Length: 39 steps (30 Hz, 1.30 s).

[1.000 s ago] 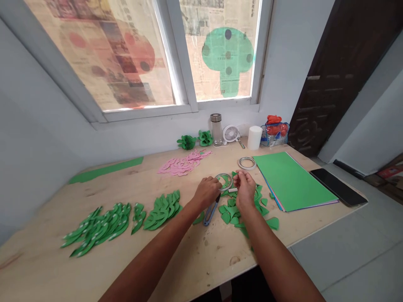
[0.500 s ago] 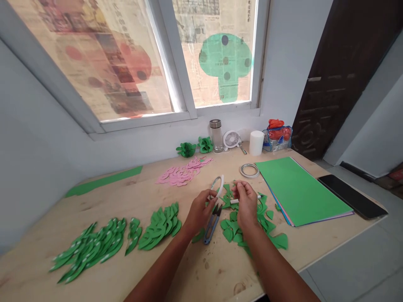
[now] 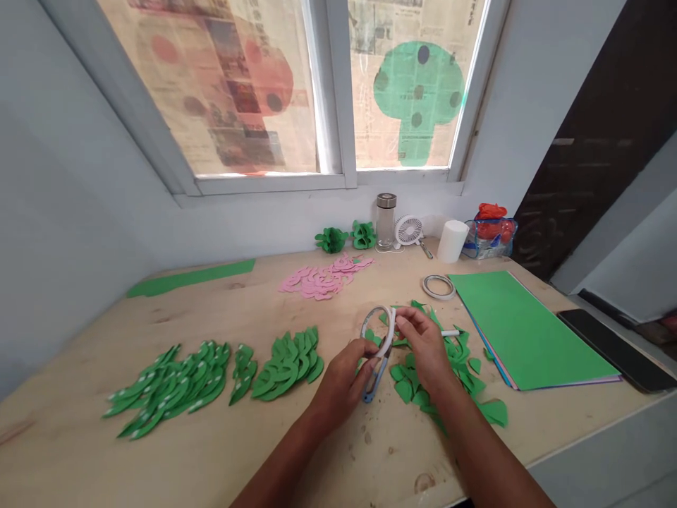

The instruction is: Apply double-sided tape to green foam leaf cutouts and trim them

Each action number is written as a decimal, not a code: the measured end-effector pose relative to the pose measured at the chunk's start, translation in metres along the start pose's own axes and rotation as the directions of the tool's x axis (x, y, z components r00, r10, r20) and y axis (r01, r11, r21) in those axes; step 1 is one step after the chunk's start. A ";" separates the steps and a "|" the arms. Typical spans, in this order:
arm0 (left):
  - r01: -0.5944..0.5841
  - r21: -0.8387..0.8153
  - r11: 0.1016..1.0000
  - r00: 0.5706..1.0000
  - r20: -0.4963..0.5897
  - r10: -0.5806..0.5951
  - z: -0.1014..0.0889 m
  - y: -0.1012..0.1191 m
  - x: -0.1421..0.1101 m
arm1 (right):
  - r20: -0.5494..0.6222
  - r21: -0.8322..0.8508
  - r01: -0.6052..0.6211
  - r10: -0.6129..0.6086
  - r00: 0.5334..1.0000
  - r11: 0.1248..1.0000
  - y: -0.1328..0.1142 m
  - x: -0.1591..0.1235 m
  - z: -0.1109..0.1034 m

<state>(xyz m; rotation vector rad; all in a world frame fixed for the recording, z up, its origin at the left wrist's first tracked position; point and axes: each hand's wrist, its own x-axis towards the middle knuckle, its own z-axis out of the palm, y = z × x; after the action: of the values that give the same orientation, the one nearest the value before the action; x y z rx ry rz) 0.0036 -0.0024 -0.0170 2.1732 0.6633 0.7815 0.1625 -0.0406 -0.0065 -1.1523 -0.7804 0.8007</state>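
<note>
My left hand (image 3: 346, 377) grips a narrow roll of white tape (image 3: 390, 331) by its lower edge, holding it upright above the table. The fingers of my right hand (image 3: 426, 342) are pinched together at the roll's right side, touching the tape there. Partly behind the roll and my left fingers lie blue-handled thread snips (image 3: 374, 384). Green paper scraps (image 3: 410, 381) spread beneath and around my right hand, with a white pen (image 3: 450, 333) among them. To the left of my left hand is a pile of green cut-out leaves (image 3: 288, 367).
More leaves with white tape dabs (image 3: 180, 384) lie on the left. Pink cut-outs (image 3: 322, 279) sit behind. A second tape roll (image 3: 438, 286), stacked coloured sheets (image 3: 529, 331) and a phone (image 3: 616, 349) are right. A glass bottle (image 3: 386, 222) and small fan (image 3: 409, 231) stand by the wall.
My right hand has come over to the tape roll and now touches its edge; before, it was apart from it. The camera view has turned a little left.
</note>
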 end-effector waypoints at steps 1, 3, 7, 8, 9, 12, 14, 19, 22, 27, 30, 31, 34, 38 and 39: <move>-0.002 -0.008 1.000 1.000 0.003 0.002 -0.001 0.000 0.000 | -0.028 0.011 -0.003 0.003 1.000 1.000 0.002 0.001 -0.001; -0.001 -0.026 1.000 1.000 0.006 0.001 -0.002 0.002 0.000 | -0.049 0.022 -0.002 0.003 0.999 1.000 0.004 0.003 -0.002; 0.031 -0.099 0.995 0.999 -0.029 -0.034 -0.001 0.004 0.000 | -0.030 0.002 0.056 -0.056 0.998 0.998 0.003 0.000 -0.001; 0.045 -0.123 0.991 0.997 -0.054 -0.052 -0.001 0.004 0.001 | -0.027 -0.018 0.097 -0.098 0.995 0.995 0.001 -0.003 0.000; 0.058 -0.141 0.988 0.994 -0.080 -0.070 -0.001 0.003 0.001 | -0.025 -0.046 0.151 -0.152 0.988 0.987 -0.002 -0.005 0.001; 0.083 -0.138 0.987 0.982 -0.160 -0.105 -0.002 0.001 0.002 | 0.071 -0.143 0.334 -0.327 0.942 0.932 -0.008 -0.014 0.004; 0.089 -0.086 0.992 0.969 -0.223 -0.106 -0.003 0.000 0.002 | 0.147 -0.169 0.435 -0.414 0.898 0.884 -0.011 -0.019 0.006; 0.003 0.123 0.992 0.949 -0.313 0.036 -0.006 0.001 0.001 | 0.210 -0.227 0.557 -0.518 0.829 0.799 -0.014 -0.022 0.005; -0.075 0.165 0.983 0.951 -0.285 0.120 -0.005 0.001 0.000 | 0.174 -0.283 0.598 -0.573 0.801 0.750 -0.015 -0.021 0.004; -0.049 0.031 0.998 0.956 -0.288 0.056 -0.002 -0.001 0.000 | 0.171 -0.444 0.630 -0.629 0.758 0.638 -0.017 -0.022 0.004; 0.013 -0.015 1.000 0.941 -0.339 -0.017 -0.002 -0.002 0.000 | 0.177 -0.554 0.611 -0.637 0.750 0.566 -0.017 -0.022 0.003; 0.025 -0.023 0.999 0.934 -0.357 -0.032 -0.003 -0.003 0.001 | 0.180 -0.582 0.600 -0.632 0.754 0.549 -0.016 -0.021 0.002; 0.039 -0.042 0.998 0.924 -0.379 -0.052 -0.004 -0.004 0.002 | 0.183 -0.649 0.557 -0.604 0.775 0.518 -0.012 -0.018 0.001; 0.027 -0.049 0.998 0.934 -0.355 -0.043 -0.004 -0.003 0.002 | 0.176 -0.704 0.521 -0.593 0.786 0.482 -0.008 -0.012 -0.003; 0.022 -0.047 0.999 0.935 -0.353 -0.038 -0.003 -0.003 0.002 | 0.161 -0.715 0.507 -0.592 0.789 0.481 -0.007 -0.010 -0.004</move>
<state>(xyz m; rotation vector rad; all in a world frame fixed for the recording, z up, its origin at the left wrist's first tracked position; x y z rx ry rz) 0.0020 0.0023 -0.0168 1.9952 0.8481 1.1754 0.1621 -0.0528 -0.0018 -1.4976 -1.3642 -0.1931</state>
